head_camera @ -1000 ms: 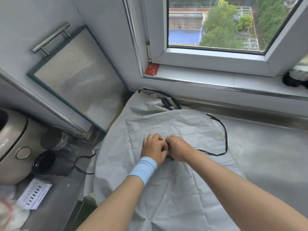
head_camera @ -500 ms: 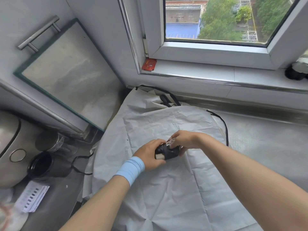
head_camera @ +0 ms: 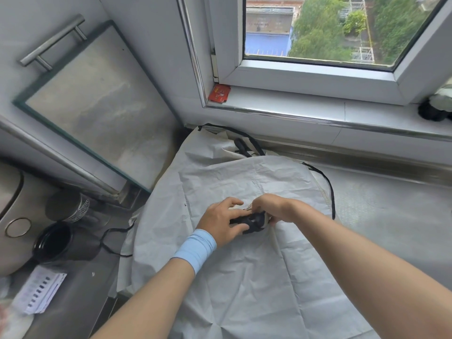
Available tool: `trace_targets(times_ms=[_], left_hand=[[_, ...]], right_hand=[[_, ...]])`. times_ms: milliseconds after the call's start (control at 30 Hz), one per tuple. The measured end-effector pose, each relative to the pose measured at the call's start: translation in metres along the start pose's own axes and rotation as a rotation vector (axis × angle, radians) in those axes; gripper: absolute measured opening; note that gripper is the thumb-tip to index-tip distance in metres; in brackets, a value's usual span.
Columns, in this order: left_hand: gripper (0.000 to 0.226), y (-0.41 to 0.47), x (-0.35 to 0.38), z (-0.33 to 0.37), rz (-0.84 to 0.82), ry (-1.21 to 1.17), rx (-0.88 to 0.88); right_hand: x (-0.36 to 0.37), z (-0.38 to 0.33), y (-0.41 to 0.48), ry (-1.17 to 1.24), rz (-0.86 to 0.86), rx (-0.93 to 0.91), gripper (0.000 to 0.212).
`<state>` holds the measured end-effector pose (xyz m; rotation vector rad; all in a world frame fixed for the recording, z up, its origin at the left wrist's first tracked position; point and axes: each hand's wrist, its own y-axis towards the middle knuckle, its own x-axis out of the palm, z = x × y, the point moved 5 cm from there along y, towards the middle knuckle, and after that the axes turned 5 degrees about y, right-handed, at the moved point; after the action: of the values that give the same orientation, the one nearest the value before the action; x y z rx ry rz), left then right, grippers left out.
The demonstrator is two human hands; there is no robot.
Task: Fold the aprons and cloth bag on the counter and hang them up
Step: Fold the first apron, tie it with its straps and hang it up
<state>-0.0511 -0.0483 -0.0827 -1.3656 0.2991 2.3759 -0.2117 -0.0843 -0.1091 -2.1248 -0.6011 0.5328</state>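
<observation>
A pale grey apron (head_camera: 244,277) lies spread flat over the steel counter (head_camera: 391,228), crumpled, with thin black straps (head_camera: 329,189) trailing off its right edge. More grey cloth with black handles (head_camera: 241,145) is bunched at the back under the window sill. Over the apron's middle, my left hand (head_camera: 220,222), with a light blue wristband, and my right hand (head_camera: 274,207) together hold a small wad of black strap (head_camera: 253,222). My left thumb and fingers grip the wad. My right fingers are curled over its right end.
A glass-fronted cabinet door (head_camera: 93,104) with a metal handle stands at the left. Left of the apron sit a black jar (head_camera: 52,241), a metal cup (head_camera: 71,204), a rice cooker (head_camera: 9,216) and a paper pack (head_camera: 39,292). A red packet (head_camera: 219,93) lies on the sill.
The black strap has been gathered from a loose loop into a small wad between both hands. The hands have moved slightly right, and the view has shifted a little.
</observation>
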Motion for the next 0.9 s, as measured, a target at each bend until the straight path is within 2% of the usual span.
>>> trace_targets(times_ms=[167, 300, 400, 500, 600, 633, 733, 833, 900], left_hand=[[0.011, 0.007, -0.004, 0.023, 0.12, 0.198, 0.237], [0.016, 0.009, -0.003, 0.032, 0.199, 0.438, 0.393], [0.013, 0.003, -0.005, 0.034, 0.257, 0.5, 0.426], [0.016, 0.001, 0.001, 0.029, 0.19, 0.528, 0.375], [0.01, 0.002, 0.007, 0.021, 0.06, 0.376, 0.218], [0.005, 0.0, 0.009, 0.02, 0.026, 0.322, 0.199], [0.013, -0.004, 0.013, 0.018, -0.041, 0.193, 0.126], [0.006, -0.007, 0.013, 0.013, 0.064, 0.172, 0.07], [0.014, -0.009, 0.01, 0.013, 0.185, 0.236, 0.051]], right_hand=[[0.005, -0.006, -0.001, -0.066, 0.009, -0.036, 0.02], [0.004, -0.01, -0.006, -0.108, 0.016, -0.063, 0.019], [0.004, -0.014, -0.007, -0.143, 0.063, -0.093, 0.022], [0.009, -0.017, -0.003, -0.179, 0.102, -0.199, 0.019], [0.016, -0.02, -0.002, -0.363, 0.18, -0.38, 0.008], [0.019, -0.019, -0.004, -0.449, 0.225, -0.419, 0.009], [0.029, -0.015, -0.005, -0.611, 0.299, -0.533, 0.031], [0.037, -0.017, -0.005, -0.68, 0.338, -0.611, 0.028], [0.039, -0.021, -0.006, -0.708, 0.384, -0.653, 0.02]])
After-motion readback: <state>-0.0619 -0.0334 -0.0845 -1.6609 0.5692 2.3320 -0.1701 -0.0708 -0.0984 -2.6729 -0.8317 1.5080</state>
